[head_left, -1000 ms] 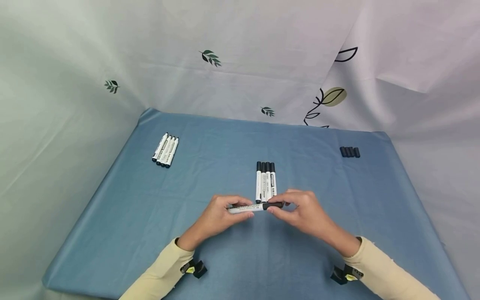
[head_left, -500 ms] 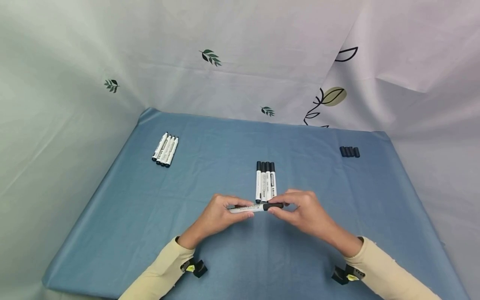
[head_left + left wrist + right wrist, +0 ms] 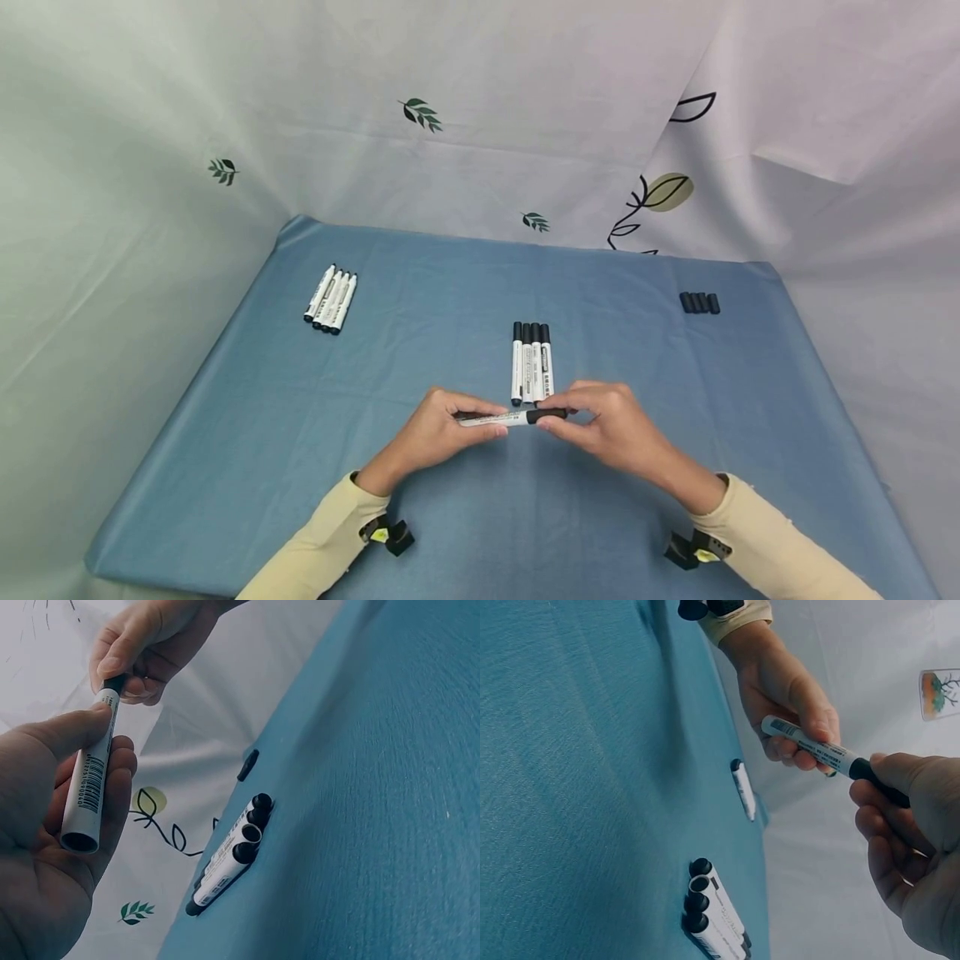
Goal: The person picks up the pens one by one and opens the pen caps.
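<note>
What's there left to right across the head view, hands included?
Uncapped markers → left hand → capped markers → right hand → loose black caps. Held marker left out: it overlaps both hands.

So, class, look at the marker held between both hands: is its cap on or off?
On: the black cap sits against the white barrel, with no gap or tip showing. How tightly, I cannot tell.

- A small cloth-screened booth; whether in a home, office or lab cannot be told.
- Pale fabric (image 3: 480, 50), printed with leaves (image 3: 422, 115), hangs beyond the hands (image 3: 429, 432) and to either side.
- Below them, a blue, cloth-covered surface (image 3: 247, 467).
- A camera (image 3: 400, 537) at each wrist.
</note>
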Tool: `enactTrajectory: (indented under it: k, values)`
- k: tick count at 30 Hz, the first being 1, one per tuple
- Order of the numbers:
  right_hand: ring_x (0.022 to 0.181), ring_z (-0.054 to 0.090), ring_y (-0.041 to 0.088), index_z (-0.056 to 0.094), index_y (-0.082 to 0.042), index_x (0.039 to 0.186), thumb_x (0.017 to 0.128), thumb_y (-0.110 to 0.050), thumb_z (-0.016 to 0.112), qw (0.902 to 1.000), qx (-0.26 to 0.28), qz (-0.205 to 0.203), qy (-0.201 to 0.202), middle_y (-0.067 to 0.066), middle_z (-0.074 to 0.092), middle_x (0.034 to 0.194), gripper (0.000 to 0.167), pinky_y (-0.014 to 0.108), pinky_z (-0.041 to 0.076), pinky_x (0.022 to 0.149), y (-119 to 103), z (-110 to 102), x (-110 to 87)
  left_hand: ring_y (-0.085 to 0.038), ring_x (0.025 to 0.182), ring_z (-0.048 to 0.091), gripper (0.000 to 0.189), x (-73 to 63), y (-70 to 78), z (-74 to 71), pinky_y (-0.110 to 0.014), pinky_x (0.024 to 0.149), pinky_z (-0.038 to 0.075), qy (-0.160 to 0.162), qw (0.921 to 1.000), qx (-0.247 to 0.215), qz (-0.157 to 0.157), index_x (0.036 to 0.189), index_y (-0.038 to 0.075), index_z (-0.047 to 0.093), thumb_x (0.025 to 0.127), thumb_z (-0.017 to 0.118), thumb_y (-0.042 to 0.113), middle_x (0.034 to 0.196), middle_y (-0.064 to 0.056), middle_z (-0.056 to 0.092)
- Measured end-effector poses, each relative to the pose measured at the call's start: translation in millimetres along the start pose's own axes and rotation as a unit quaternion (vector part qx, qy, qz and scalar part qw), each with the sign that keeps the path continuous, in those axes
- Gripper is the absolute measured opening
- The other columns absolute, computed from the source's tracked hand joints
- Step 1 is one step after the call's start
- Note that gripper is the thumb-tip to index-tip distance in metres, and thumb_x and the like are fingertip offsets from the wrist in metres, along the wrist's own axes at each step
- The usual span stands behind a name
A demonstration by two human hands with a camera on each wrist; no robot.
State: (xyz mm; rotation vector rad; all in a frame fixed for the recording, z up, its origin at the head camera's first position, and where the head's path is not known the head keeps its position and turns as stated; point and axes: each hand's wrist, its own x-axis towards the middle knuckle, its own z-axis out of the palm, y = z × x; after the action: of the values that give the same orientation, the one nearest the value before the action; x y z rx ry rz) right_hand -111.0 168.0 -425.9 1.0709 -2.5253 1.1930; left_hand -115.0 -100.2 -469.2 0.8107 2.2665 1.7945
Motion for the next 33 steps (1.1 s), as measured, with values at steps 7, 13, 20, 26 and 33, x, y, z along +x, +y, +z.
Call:
enactTrajectory:
  k: [7, 13, 20, 26, 33]
  values:
    - [0.065, 0.055, -0.002, 0.082, -0.016, 0.099, 0.085, -0.012, 0.084, 0.9999, 0.009, -0.003, 0.003, -0.009, 0.072, 0.082, 0.015, 0.013, 0.047, 0.051, 2.9, 0.9, -2.0, -0.013, 0.08, 0.075, 0.02, 0.1, -0.3, 0.8, -0.032, 0.069, 0.061, -0.002, 0.9995, -0.022, -0.022, 0.105, 0.008, 0.081, 0.09, 0.082, 0.021, 0.094, -0.005, 0.079]
    - [0.065, 0.055, -0.002, 0.082, -0.016, 0.098, 0.084, -0.012, 0.085, 1.0, 0.006, -0.004, 0.007, -0.01, 0.072, 0.082, 0.015, 0.013, 0.047, 0.052, 4.0, 2.3, -3.1, -0.015, 0.078, 0.075, 0.018, 0.3, -1.3, 1.7, -0.032, 0.068, 0.061, -0.005, 0.999, -0.031, -0.032, 0.103, 0.006, 0.081, 0.09, 0.081, 0.02, 0.093, -0.006, 0.079]
    - [0.065, 0.054, -0.002, 0.082, -0.016, 0.098, 0.084, -0.012, 0.085, 0.9999, 0.01, -0.008, 0.007, -0.01, 0.072, 0.081, 0.015, 0.013, 0.046, 0.051, 4.5, 2.5, -3.7, -0.014, 0.077, 0.075, 0.017, 1.2, -2.2, 2.4, -0.031, 0.066, 0.06, -0.012, 0.9987, -0.031, -0.038, 0.102, 0.008, 0.082, 0.09, 0.081, 0.019, 0.092, -0.005, 0.079]
    - [0.064, 0.054, -0.002, 0.082, -0.017, 0.1, 0.086, -0.011, 0.083, 0.9998, 0.015, -0.011, -0.007, -0.012, 0.071, 0.081, 0.015, 0.014, 0.046, 0.052, 3.2, -1.0, -4.2, -0.013, 0.078, 0.075, 0.018, 0.8, -2.3, 2.9, -0.031, 0.066, 0.06, -0.021, 0.9982, -0.031, -0.046, 0.105, 0.008, 0.081, 0.09, 0.08, 0.019, 0.093, -0.004, 0.079]
    - [0.062, 0.05, -0.004, 0.082, -0.017, 0.101, 0.087, -0.012, 0.082, 0.9994, 0.009, -0.027, -0.019, -0.012, 0.07, 0.08, 0.015, 0.013, 0.043, 0.051, 1.8, -4.5, -3.7, -0.015, 0.077, 0.075, 0.018, -0.2, -1.9, 2.6, -0.029, 0.064, 0.059, -0.029, 0.9978, -0.033, -0.049, 0.105, 0.007, 0.081, 0.091, 0.08, 0.017, 0.092, -0.005, 0.079]
